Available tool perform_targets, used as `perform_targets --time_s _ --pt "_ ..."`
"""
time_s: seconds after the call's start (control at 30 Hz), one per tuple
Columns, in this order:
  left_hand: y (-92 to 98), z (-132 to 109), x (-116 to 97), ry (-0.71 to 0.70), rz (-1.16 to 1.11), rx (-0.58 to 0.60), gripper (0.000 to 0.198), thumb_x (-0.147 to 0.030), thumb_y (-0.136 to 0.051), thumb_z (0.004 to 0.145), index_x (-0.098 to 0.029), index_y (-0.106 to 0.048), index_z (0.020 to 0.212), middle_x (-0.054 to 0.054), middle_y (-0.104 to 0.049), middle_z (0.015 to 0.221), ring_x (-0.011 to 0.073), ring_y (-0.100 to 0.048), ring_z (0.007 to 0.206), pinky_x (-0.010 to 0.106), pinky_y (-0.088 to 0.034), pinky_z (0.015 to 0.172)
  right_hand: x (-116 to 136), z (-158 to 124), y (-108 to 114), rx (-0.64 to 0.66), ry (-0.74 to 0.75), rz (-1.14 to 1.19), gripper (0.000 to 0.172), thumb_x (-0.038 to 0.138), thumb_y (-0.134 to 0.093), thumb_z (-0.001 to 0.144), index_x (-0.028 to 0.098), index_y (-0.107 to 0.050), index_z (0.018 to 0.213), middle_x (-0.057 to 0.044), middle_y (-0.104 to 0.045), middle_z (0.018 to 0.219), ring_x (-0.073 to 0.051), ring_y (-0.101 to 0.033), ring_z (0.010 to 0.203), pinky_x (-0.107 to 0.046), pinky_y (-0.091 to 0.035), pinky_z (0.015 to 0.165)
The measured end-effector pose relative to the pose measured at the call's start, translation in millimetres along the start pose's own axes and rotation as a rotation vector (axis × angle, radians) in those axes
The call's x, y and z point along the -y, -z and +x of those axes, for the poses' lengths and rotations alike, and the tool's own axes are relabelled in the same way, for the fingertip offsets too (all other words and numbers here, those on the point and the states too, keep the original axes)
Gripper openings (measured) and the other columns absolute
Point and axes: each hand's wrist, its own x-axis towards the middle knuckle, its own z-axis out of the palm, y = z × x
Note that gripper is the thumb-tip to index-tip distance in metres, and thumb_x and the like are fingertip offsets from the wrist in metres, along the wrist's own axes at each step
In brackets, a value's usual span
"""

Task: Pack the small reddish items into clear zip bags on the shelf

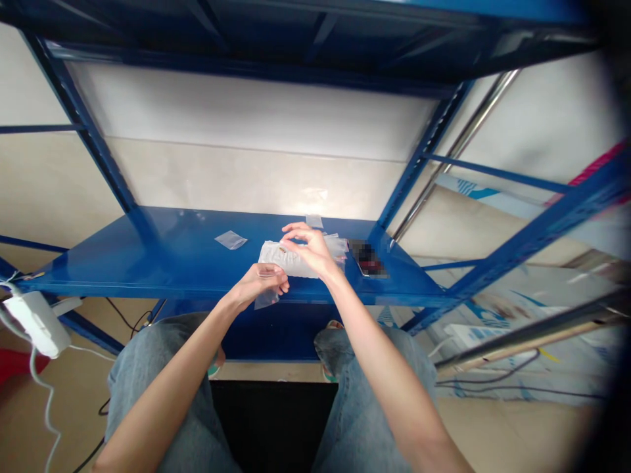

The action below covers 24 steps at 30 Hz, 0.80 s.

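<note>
My left hand (260,281) is closed in a pinch on a small clear plastic bag (267,299) that hangs below the fingers at the front edge of the blue shelf (162,263). My right hand (311,249) hovers just beyond it with curled fingers, touching a larger white packet (283,258) lying flat on the shelf. Whether those fingers pinch anything small is too fine to see.
Another clear bag (231,240) lies on the shelf to the left, and one more (314,221) at the back. A dark phone-like object (367,258) rests right of my right hand. A white power strip (37,322) with cable hangs at far left. Blue rack posts rise at both sides.
</note>
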Motion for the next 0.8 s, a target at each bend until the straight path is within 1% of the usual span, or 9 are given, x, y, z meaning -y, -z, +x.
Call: perform_targets --time_s 0.1,0.17,0.23,0.3,0.4,0.5,0.6,0.7,0.8 --pt "0.3 0 3 0.003 0.019 -0.011 0.034 -0.045 -0.079 0.08 -0.012 -0.073 0.079 0.01 -0.073 0.079 0.0157 -0.066 0.068 0.026 -0.052 0.067 24 -16 -6 0.206 0.039 -0.103 0.01 0.03 -0.076 0.086 0.023 -0.076 0.079 -0.006 -0.069 0.112 -0.023 -0.063 0.111 -0.043 -0.045 0.103" --pt "0.5 0 4 -0.006 0.025 -0.012 0.031 -0.042 -0.081 0.078 -0.012 -0.074 0.08 0.01 -0.073 0.079 0.016 -0.066 0.068 0.026 -0.052 0.066 27 -25 -10 0.335 0.036 -0.1 0.011 0.029 -0.075 0.086 0.023 -0.076 0.077 -0.005 -0.071 0.109 -0.023 -0.065 0.107 -0.041 -0.046 0.101" --pt "0.3 0 5 -0.022 0.03 -0.004 0.03 -0.04 -0.082 0.076 -0.012 -0.074 0.079 0.01 -0.074 0.078 0.0161 -0.066 0.068 0.027 -0.052 0.067 23 -28 -10 0.38 0.03 -0.057 0.013 0.029 -0.075 0.087 0.022 -0.076 0.075 -0.005 -0.072 0.108 -0.022 -0.066 0.104 -0.039 -0.047 0.098" --pt "-0.4 0 5 -0.024 0.023 0.013 0.03 -0.041 -0.081 0.078 -0.012 -0.074 0.079 0.01 -0.074 0.079 0.0159 -0.066 0.068 0.026 -0.052 0.067 12 -27 -6 0.303 0.03 -0.023 0.013 0.03 -0.073 0.088 0.022 -0.077 0.078 -0.005 -0.073 0.108 -0.022 -0.067 0.105 -0.038 -0.047 0.098" --pt "-1.0 0 5 -0.017 -0.061 0.001 0.031 -0.043 -0.079 0.08 -0.012 -0.073 0.08 0.01 -0.074 0.079 0.0159 -0.067 0.069 0.027 -0.053 0.068 -15 -18 9 0.079 0.014 -0.051 0.015 0.03 -0.067 0.092 0.021 -0.078 0.086 -0.007 -0.073 0.105 -0.022 -0.067 0.103 -0.037 -0.049 0.094" --pt "0.6 2 8 -0.009 -0.179 -0.034 0.035 -0.043 -0.08 0.08 -0.01 -0.075 0.091 0.011 -0.074 0.081 0.0173 -0.068 0.07 0.029 -0.054 0.07 -47 -11 28 -0.077 -0.043 -0.278 0.017 0.022 -0.061 0.093 0.02 -0.078 0.091 -0.008 -0.073 0.1 -0.022 -0.066 0.1 -0.038 -0.048 0.094" --pt "3.3 4 10 0.011 -0.238 -0.051 0.041 -0.043 -0.081 0.079 -0.008 -0.076 0.1 0.012 -0.074 0.082 0.018 -0.069 0.071 0.03 -0.054 0.07 -71 -11 38 -0.086 -0.044 -0.588 0.018 0.016 -0.062 0.091 0.02 -0.079 0.094 -0.009 -0.071 0.103 -0.025 -0.061 0.103 -0.041 -0.044 0.098" --pt "4.7 4 11 -0.005 -0.256 -0.063 0.036 -0.04 -0.083 0.078 -0.008 -0.076 0.09 0.011 -0.073 0.077 0.0171 -0.068 0.069 0.029 -0.053 0.069 -81 -14 34 -0.053 -0.021 -0.787 0.015 0.016 -0.064 0.09 0.02 -0.079 0.091 -0.01 -0.069 0.108 -0.028 -0.055 0.107 -0.042 -0.042 0.097" --pt "5.0 4 11 -0.023 -0.272 -0.07 0.03 -0.038 -0.084 0.077 -0.01 -0.073 0.079 0.009 -0.071 0.072 0.0164 -0.067 0.067 0.028 -0.052 0.068 -82 -16 25 -0.052 -0.041 -0.853 0.015 0.016 -0.064 0.091 0.021 -0.078 0.085 -0.01 -0.069 0.109 -0.029 -0.053 0.107 -0.041 -0.042 0.094"
